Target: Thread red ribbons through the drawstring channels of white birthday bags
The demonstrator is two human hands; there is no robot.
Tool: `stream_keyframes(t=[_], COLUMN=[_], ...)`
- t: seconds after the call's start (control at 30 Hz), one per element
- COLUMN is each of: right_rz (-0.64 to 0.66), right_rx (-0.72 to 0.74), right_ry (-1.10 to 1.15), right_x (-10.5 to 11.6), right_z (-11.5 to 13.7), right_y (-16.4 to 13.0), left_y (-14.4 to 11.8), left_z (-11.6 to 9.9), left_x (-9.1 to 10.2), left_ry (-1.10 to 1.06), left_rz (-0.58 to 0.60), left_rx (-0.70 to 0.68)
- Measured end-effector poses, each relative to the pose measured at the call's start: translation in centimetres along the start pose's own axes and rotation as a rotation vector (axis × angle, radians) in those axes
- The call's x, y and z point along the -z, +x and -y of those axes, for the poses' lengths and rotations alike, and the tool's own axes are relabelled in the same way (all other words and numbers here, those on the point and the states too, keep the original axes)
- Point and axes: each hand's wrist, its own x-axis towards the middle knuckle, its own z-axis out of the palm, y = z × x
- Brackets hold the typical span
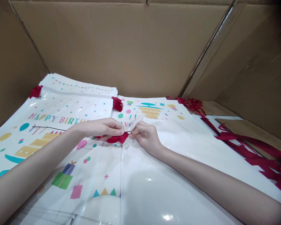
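My left hand (111, 127) is closed on a red ribbon (118, 138), thumb and fingertips together, above white plastic sheets printed with birthday pictures. Against it, my right hand (146, 134) pinches the gathered edge of a glossy white plastic sheet (154, 187). A small dark loop (129, 132) shows between the two sets of fingertips, at the end of the ribbon. Under my left forearm runs a thin dark rod or wire (49, 127); whether it joins the loop is hidden. Beneath my left arm lies a sheet lettered "HAPPY BIRTH" (53, 118), partly covered.
Tall cardboard walls (121, 47) close in the back and sides. Folded red ribbon bundles (117, 104) hang at the corners of the left stack. Tangled red ribbon (193, 105) lies at the back right, and long loose ribbons (257, 156) trail along the right edge.
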Motion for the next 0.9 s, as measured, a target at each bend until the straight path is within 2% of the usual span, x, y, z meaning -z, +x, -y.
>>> stream_keyframes(t=[0.43, 0.9], right_rz=[-0.037, 0.014], right_rx=[-0.020, -0.092], right_ry=[-0.143, -0.052], right_x=[0.06, 0.10], right_z=[0.74, 0.48], right_y=[0.37, 0.13], left_y=[-0.36, -0.05], left_z=[-0.54, -0.02], left_x=[-0.05, -0.29], left_ry=[-0.065, -0.037], left_rz=[-0.046, -0.015], left_rx=[-0.035, -0.059])
